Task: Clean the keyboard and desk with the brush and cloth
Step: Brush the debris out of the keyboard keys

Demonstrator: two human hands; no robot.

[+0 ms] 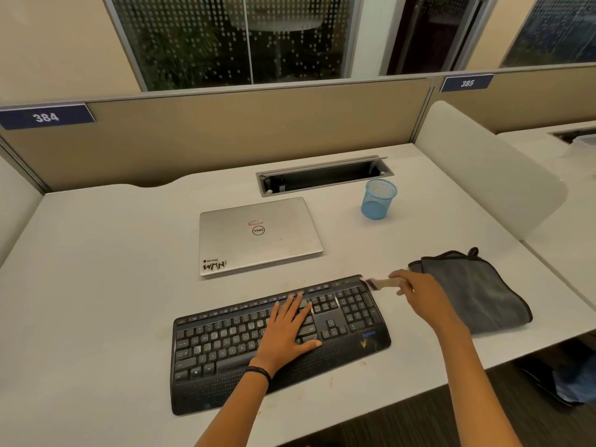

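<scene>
Left hand [287, 330]: my palm lies flat on the keyboard [225, 346], fingers straight and spread over the middle keys, holding nothing.
Right hand [416, 291]: my fingers are curled round the handle of the brush [375, 283], just off the keyboard's right end.
Brush: blurred, pointing left from my grip, its bristles at the keyboard's far right corner.
Keyboard: black, set at a slant near the front edge of the desk [96, 285].
Cloth [477, 295]: grey with dark trim, folded, lying flat near the desk's right edge, just beyond my right hand; neither hand touches it.
Mesh cup [379, 199]: blue, upright, toward the desk's far right corner; its blue bottom shows through the mesh.
Cable tray [322, 179]: sunk into the desk near the back edge, lid raised; inside too dark to make out.
Laptop [258, 235]: silver, closed, between the keyboard and the tray.
</scene>
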